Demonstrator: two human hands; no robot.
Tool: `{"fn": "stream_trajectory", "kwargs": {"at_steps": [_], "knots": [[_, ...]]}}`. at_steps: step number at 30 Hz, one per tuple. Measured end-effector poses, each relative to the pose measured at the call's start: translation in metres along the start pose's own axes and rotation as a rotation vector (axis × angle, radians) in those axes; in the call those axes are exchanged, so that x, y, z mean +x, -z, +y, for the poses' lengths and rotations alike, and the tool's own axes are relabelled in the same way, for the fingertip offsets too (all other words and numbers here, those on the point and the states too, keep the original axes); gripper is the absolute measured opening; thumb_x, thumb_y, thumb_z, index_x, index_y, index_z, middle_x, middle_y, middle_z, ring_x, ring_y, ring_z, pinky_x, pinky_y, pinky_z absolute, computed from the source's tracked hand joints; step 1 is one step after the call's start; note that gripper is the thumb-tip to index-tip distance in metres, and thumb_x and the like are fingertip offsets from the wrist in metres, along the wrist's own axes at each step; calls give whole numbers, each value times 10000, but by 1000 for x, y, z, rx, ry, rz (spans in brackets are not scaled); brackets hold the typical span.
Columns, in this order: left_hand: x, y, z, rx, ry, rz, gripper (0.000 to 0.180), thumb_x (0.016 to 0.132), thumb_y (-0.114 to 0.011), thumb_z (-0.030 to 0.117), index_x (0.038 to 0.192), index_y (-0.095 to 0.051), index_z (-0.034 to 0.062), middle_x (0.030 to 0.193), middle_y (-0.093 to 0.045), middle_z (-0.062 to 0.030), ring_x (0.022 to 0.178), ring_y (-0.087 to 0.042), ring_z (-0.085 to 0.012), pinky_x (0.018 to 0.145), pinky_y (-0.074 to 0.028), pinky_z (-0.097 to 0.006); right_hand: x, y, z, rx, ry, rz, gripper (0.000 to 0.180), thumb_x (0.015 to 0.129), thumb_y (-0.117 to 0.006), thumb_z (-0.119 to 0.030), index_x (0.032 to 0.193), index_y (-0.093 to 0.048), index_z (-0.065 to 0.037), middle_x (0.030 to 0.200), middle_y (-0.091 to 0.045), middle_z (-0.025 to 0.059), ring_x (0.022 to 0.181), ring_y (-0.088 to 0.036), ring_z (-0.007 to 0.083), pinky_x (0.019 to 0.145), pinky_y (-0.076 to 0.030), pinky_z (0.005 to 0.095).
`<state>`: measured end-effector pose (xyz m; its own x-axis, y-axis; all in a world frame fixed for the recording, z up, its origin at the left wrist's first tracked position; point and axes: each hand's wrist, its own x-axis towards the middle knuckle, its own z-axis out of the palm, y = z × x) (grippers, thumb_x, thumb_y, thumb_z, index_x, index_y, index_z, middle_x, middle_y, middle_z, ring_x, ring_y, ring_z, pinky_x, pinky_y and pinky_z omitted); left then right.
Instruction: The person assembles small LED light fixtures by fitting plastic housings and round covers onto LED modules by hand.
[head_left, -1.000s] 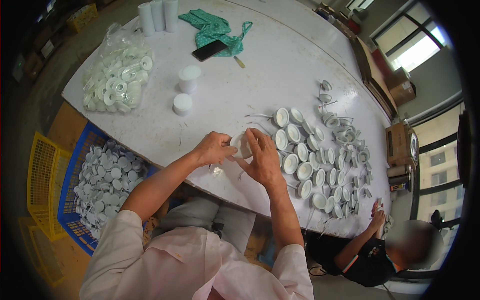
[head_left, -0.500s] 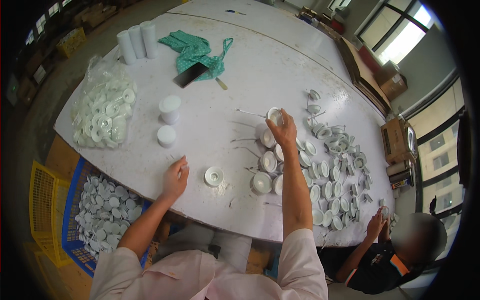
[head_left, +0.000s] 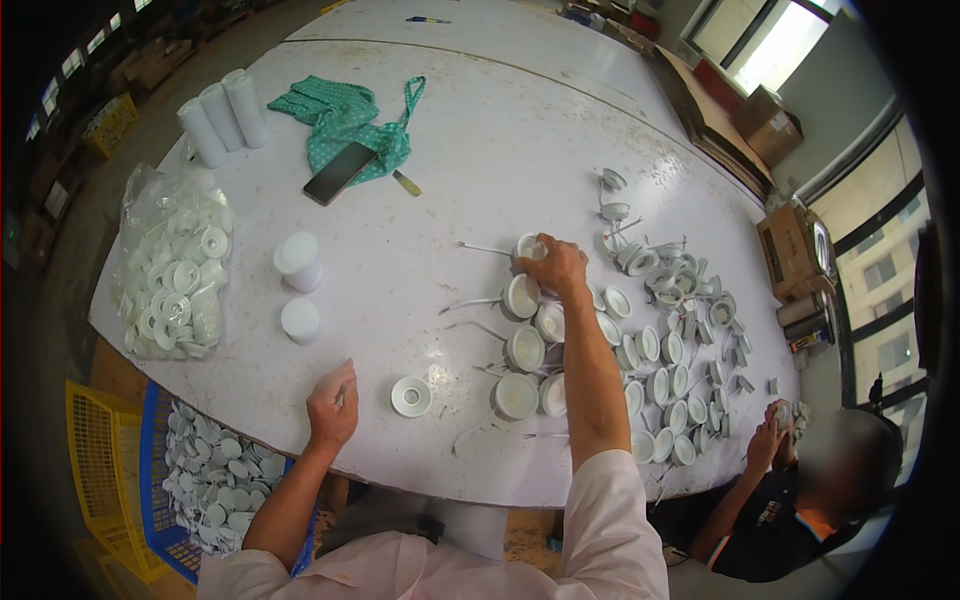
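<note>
Our right hand (head_left: 560, 265) pinches a white fitting (head_left: 526, 244) on the table (head_left: 470, 150), hiding part of its rim; our left hand (head_left: 333, 405), half-open and seemingly empty, its palm mostly hidden, is near a white round piece (head_left: 411, 396).

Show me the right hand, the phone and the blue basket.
Right hand (head_left: 560, 266): head view, back of the hand.
Phone (head_left: 340, 174): head view, its dark face.
Blue basket (head_left: 152, 470): head view, left wall.

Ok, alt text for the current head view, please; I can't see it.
The person's right hand touches a round white fitting beside many similar fittings on a white table. Their loosely curled left hand is near a lone round white part; a blue basket of white discs sits at lower left.
</note>
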<state>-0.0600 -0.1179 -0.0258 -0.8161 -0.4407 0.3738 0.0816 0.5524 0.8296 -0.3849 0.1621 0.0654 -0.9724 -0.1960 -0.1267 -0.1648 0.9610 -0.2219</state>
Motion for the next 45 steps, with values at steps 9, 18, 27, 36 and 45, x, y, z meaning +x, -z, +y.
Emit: {"fn": "stream_trajectory", "kwargs": {"at_steps": [9,18,27,36,45], "knots": [[1,-2,2,7,5,-10,139,836,-586,-4,960,-649,-17,1046,-685,-177,902,-676,-276,761,-544,-321,16,17,99,182,-394,530,486,724,-768,-370,1112,-650,-101,1152,-638,141,1041,-607,323,859,-494,397],[3,-1,5,31,12,-20,138,831,-579,-7,951,-646,-5,1031,-684,-176,894,-678,-264,737,-546,-307,18,31,170,-282,-222,452,907,630,-835,-308,1404,-404,-117,1400,-465,141,1350,-345,376,1107,-278,464],[3,-2,3,48,-11,-5,132,822,-577,-18,935,-645,2,1029,-685,-177,891,-679,-260,730,-546,-301,42,41,193,120,-164,614,809,663,-767,-301,1333,-444,16,1304,-519,224,1227,-493,350,1027,-396,433],[-5,2,1,2,24,-6,143,803,-600,-7,936,-651,4,1037,-689,-165,857,-682,-230,719,-550,-294,-14,76,147,364,31,1071,824,689,-772,-164,1390,-371,4,1261,-471,202,1134,-510,330,891,-492,384],[22,9,108,-211,-301,-82,182,801,-634,26,978,-645,-14,1194,-632,-190,1122,-603,-334,962,-467,-389,-188,94,33,446,504,833,934,616,-814,-45,1427,-352,-12,1282,-509,178,1068,-544,283,793,-499,335]]}}
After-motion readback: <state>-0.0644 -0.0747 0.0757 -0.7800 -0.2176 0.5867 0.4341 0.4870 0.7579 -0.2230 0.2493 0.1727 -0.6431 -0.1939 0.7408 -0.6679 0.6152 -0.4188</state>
